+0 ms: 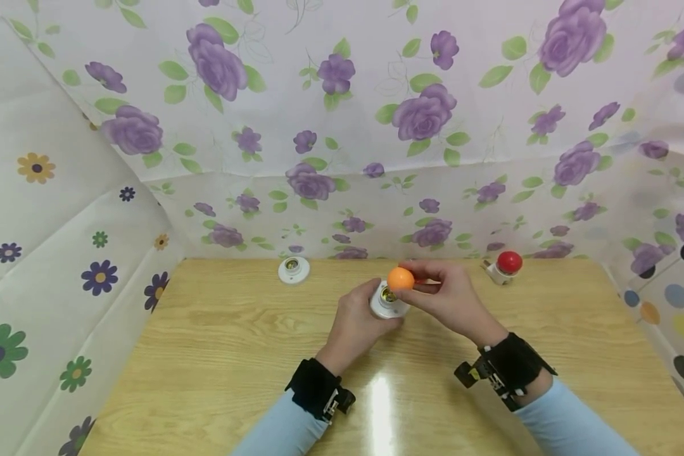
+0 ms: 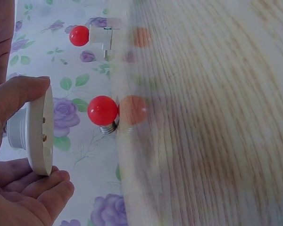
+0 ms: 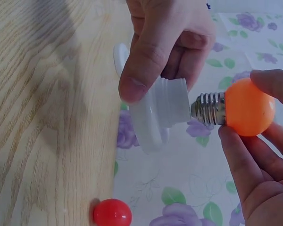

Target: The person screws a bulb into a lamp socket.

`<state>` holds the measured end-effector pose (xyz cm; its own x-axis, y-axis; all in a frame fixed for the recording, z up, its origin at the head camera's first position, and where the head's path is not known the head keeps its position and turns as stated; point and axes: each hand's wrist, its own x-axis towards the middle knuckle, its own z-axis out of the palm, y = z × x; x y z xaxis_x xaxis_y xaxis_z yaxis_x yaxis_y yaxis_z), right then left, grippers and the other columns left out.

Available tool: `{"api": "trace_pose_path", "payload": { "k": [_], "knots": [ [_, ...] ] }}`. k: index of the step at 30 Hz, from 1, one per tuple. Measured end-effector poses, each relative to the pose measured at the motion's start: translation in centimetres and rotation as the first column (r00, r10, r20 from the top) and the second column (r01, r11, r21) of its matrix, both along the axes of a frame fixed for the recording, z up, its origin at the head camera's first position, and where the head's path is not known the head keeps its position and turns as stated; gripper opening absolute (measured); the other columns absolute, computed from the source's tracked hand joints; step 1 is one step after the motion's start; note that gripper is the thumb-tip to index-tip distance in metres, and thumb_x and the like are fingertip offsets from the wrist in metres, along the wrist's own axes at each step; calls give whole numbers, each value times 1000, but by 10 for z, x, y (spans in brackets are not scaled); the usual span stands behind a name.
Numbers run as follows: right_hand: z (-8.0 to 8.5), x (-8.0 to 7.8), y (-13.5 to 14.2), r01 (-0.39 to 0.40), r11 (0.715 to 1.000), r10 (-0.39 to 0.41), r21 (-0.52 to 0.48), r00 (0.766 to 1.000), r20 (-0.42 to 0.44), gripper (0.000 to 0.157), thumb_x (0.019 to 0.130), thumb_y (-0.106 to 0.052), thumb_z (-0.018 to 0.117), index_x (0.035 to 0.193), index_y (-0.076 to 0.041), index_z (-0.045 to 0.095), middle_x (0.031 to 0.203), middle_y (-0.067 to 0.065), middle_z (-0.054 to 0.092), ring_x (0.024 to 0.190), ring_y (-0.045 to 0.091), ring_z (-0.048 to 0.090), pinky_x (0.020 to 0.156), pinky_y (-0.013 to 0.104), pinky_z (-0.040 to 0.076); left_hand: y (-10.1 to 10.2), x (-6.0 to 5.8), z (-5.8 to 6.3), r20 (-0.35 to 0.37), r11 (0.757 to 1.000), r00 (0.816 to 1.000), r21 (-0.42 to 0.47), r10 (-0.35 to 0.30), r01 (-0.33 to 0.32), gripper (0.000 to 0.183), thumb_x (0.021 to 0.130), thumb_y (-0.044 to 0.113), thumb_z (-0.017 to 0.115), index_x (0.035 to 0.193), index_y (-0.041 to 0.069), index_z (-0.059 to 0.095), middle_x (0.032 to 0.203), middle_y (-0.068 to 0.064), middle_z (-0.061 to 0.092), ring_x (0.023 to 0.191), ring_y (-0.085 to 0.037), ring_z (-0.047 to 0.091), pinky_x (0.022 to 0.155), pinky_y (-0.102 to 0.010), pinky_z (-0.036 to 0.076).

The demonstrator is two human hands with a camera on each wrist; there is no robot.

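Note:
My left hand (image 1: 358,320) grips a white round-based lamp socket (image 3: 146,117) by the edge of its base, lifted off the table and tilted. In the left wrist view, the underside of the socket shows small brass screws. My right hand (image 1: 447,297) pinches an orange light bulb (image 3: 250,107) by its globe, between thumb and fingers. The bulb's metal screw base (image 3: 210,109) points at the socket's mouth, its tip right at the rim. Whether the tip touches the rim I cannot tell.
A loose red bulb (image 2: 103,110) lies on the wooden table (image 1: 234,354), mostly behind my right hand in the head view. Farther right, another red bulb (image 1: 509,261) sits in a white plug-in holder (image 1: 498,274). A second white socket (image 1: 293,270) stands at the back left, near the flowered wall covering.

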<state>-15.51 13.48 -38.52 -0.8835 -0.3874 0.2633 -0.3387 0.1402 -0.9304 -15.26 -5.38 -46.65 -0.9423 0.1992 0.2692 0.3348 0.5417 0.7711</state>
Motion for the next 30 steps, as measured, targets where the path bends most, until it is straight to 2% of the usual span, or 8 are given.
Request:
{"api": "trace_pose_path", "payload": {
  "k": [5, 10, 15, 21, 30],
  "knots": [
    [-14, -6, -1, -16, 999, 16, 44, 1000, 12, 44, 81, -15, 72, 122, -8, 59, 120, 6, 57, 103, 18, 58, 80, 33, 49, -1, 0, 2, 2, 1000, 1000, -12, 15, -15, 66, 66, 35, 82, 126, 27, 55, 113, 15, 55, 99, -2, 52, 82, -25, 44],
    [-29, -12, -1, -32, 997, 30, 66, 999, 30, 45, 81, -21, 73, 122, -11, 60, 120, 1, 57, 104, 15, 57, 80, 32, 49, -3, 0, 3, -11, 999, 999, -14, 30, -30, 66, 66, 39, 82, 124, 27, 55, 111, 15, 53, 99, -4, 51, 81, -26, 45],
    [-30, -10, -3, -32, 998, 31, 54, 999, 22, 44, 80, -23, 73, 121, -12, 61, 117, 1, 58, 103, 18, 58, 78, 33, 49, -3, -2, -1, -25, 1000, 999, 1, 23, -23, 68, 64, 41, 83, 124, 25, 55, 109, 12, 54, 96, -5, 52, 79, -26, 45],
    [-31, -10, -3, -39, 998, 38, 58, 999, 18, 45, 80, -24, 73, 121, -11, 61, 117, 2, 58, 104, 21, 58, 78, 33, 49, -5, -2, -2, -31, 1000, 999, -12, 18, -18, 65, 64, 44, 82, 122, 28, 58, 109, 12, 54, 97, -5, 51, 79, -27, 45],
    [-30, -10, -4, 5, 997, -3, 80, 1000, -30, 46, 79, -25, 74, 120, -10, 61, 115, -1, 60, 101, 16, 58, 75, 31, 50, -5, -3, 0, 9, 999, 1000, 40, -25, 25, 63, 67, 42, 81, 124, 32, 55, 109, 17, 56, 96, -3, 54, 77, -26, 47]
  ]
}}
